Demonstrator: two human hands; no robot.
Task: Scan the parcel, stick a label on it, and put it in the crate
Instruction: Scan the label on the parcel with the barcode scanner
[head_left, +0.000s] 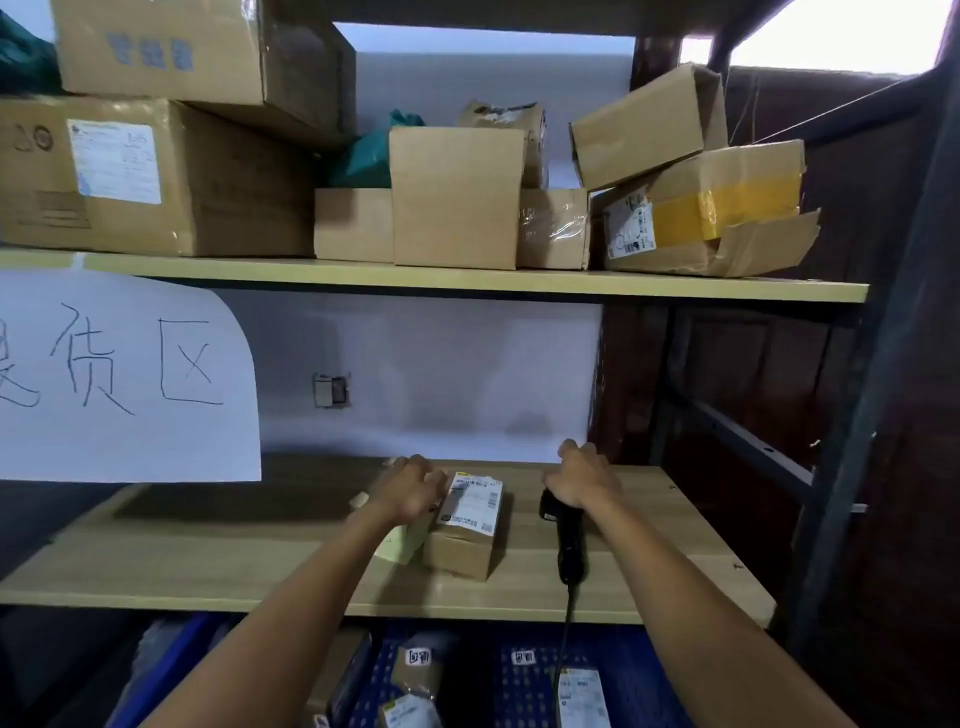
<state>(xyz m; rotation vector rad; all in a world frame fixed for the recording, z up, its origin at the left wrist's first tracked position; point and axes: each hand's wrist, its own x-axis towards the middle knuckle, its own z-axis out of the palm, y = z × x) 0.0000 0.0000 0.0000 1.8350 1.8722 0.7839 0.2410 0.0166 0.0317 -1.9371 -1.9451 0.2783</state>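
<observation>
A small brown cardboard parcel (465, 525) with a white shipping label on top lies on the wooden middle shelf (260, 561). My left hand (410, 488) rests on the parcel's left edge, fingers curled over it. A pale yellow object (402, 540) lies under my left wrist beside the parcel. To the right of the parcel, my right hand (584, 480) grips a black handheld scanner (569, 540), whose cable hangs down over the shelf edge. Below the shelf sits a blue crate (524, 686) holding several parcels.
The upper shelf (467, 280) carries several cardboard boxes and a green bag. A white paper sign (124, 374) with handwriting hangs at the left. A dark metal rack post (883, 364) stands on the right. A white wall closes the back.
</observation>
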